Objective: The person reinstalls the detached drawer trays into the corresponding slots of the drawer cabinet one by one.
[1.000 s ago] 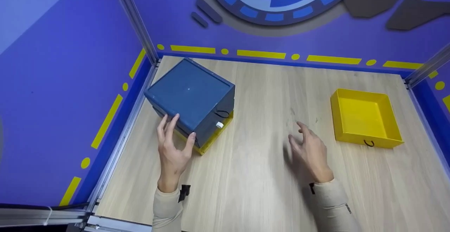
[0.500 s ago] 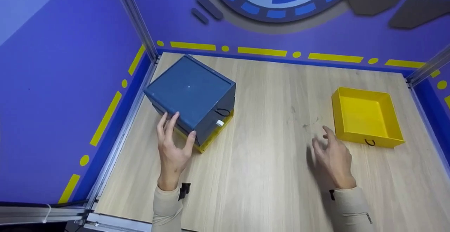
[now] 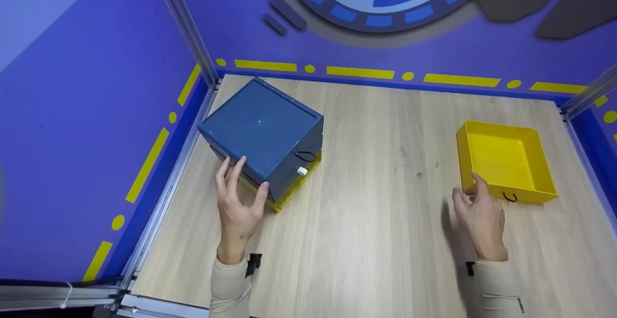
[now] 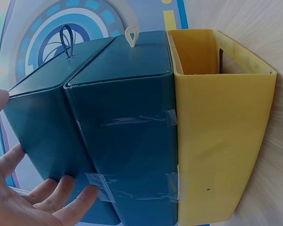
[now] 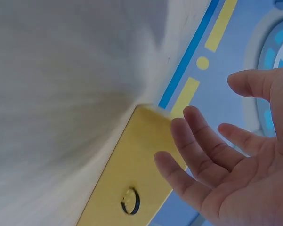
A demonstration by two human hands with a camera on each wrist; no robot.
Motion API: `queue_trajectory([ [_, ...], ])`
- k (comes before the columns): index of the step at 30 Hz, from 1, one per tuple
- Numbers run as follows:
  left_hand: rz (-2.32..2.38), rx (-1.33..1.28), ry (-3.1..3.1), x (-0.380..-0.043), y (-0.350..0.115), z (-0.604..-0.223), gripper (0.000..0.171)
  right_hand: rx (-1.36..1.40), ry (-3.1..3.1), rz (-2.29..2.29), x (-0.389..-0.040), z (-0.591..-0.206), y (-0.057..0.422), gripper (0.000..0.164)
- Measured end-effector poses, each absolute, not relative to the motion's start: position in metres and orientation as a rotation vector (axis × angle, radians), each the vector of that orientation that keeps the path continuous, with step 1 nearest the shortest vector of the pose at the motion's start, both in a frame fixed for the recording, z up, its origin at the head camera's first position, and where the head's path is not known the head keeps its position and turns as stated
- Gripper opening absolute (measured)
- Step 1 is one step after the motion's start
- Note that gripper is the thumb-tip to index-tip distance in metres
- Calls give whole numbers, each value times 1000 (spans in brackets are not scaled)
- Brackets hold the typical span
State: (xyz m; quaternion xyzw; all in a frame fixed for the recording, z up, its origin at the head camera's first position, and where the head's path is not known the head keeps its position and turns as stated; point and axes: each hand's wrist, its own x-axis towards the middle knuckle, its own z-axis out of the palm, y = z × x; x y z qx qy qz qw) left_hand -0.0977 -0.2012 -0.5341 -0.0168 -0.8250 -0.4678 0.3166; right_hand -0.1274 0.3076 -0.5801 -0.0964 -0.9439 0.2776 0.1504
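On the left of the table stands a stacked drawer unit point(image 3: 260, 125), two dark blue tiers over a yellow bottom tier point(image 4: 226, 141) whose front is an open slot. A black loop point(image 4: 66, 40) and a white loop point(image 4: 132, 35) serve as its pulls. My left hand point(image 3: 239, 212) rests its spread fingertips against the side of the top tier, thumb at the near corner. Over on the right lies a yellow drawer point(image 3: 501, 156), its inside facing up, with a small black loop point(image 5: 130, 201) on its front. My right hand point(image 3: 483, 219) hovers at its near left corner, fingers spread and loosely bent, holding nothing.
Wood-grain tabletop point(image 3: 356, 202) lies between the unit and the drawer. A purple-blue back wall point(image 3: 366, 58) and left side wall point(image 3: 96, 139) enclose it, with metal rails point(image 3: 168, 197) along the edges.
My right hand has moved rightward across the table to the yellow drawer's near corner. My left hand stays on the drawer unit, which has not moved.
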Motion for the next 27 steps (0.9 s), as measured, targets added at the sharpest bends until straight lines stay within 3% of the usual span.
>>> queue_trajectory([
  [13, -1231, -38, -2173, -97, -201, -535, 67, -525, -2796, 857, -125, -581, 344, 70],
  [27, -1226, -55, -2160, -98, -201, -534, 68, -631, -2712, 826, -126, -591, 370, 64],
])
